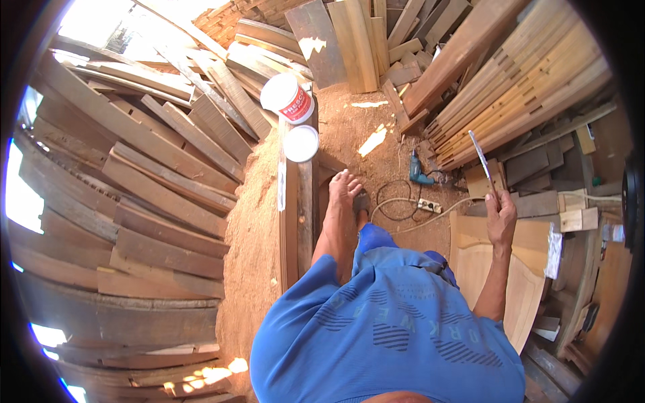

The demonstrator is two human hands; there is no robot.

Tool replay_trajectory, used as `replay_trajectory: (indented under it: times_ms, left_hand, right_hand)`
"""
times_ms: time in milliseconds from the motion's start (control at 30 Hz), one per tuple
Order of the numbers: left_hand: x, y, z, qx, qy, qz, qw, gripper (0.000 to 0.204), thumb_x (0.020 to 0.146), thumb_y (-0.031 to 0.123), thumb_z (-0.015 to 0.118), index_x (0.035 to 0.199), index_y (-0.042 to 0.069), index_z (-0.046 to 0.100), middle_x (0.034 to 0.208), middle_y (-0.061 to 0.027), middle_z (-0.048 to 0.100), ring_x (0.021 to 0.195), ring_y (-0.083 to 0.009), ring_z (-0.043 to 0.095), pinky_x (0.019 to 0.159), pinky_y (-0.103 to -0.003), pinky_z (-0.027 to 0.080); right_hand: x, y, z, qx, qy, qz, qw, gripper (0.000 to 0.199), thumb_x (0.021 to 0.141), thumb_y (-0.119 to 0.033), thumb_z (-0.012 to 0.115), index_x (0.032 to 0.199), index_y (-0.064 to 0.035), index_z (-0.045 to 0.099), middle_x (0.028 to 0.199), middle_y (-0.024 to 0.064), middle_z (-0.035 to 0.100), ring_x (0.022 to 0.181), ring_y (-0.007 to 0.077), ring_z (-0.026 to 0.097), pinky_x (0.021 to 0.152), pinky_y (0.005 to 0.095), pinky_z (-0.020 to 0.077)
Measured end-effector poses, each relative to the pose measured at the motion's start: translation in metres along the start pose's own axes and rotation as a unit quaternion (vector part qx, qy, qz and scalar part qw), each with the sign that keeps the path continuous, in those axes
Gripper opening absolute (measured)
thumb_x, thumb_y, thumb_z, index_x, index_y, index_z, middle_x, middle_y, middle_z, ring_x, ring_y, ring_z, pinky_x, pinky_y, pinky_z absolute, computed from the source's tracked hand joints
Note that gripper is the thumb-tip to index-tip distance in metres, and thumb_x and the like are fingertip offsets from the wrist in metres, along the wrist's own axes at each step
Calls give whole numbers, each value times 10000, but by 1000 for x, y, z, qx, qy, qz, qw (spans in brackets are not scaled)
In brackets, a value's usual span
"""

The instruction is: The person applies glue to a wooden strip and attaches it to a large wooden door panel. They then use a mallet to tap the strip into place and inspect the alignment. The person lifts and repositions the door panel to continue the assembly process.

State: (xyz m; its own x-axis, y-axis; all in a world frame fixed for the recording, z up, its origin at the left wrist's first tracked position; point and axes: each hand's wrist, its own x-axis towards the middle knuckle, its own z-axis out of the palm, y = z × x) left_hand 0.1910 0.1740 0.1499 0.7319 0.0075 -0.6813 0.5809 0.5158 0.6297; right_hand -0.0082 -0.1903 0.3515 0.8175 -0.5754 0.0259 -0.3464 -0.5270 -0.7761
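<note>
My right hand (502,218) is closed around the lower end of a long, thin stick-like tool (481,156). Its upper part is pale and flat, while the part near my fingers looks brown; its exact kind I cannot make out. The tool points up and away, over the area beside a stack of slotted timber. My left hand is not in view. On a narrow wooden bench (308,221) ahead stand a white tub (277,91) with a red label and, nearer me, a round white lid or small container (300,143). My bare foot (345,185) shows beside the bench.
A teal power drill (418,168) and a white power strip (428,205) lie on the sawdust-covered floor with looping cables. Planks (168,174) fill the left side. Slotted timbers (531,87) lean at the far right, and a pale wooden panel (500,269) is by my right arm.
</note>
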Motion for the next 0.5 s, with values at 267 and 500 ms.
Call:
replay_trajectory:
  times_ms: [267,500]
  left_hand:
    - [174,81,-61,-205,244,-9,948,555,971,305,527,1330,-60,312,1404,-233,336,1305,-435,369,1013,-619,393]
    - [199,83,-62,-310,289,-88,901,446,1008,334,417,1322,16,413,1318,-200,499,1241,-366,476,1022,-542,421]
  right_hand:
    - [71,-109,152,-9,-155,53,986,200,873,-192,625,915,3,614,677,40,553,639,127,507,603,316,430]
    - [117,-156,223,-17,-204,69,976,197,864,-199,635,916,-9,615,658,77,554,612,157,515,600,342,430]
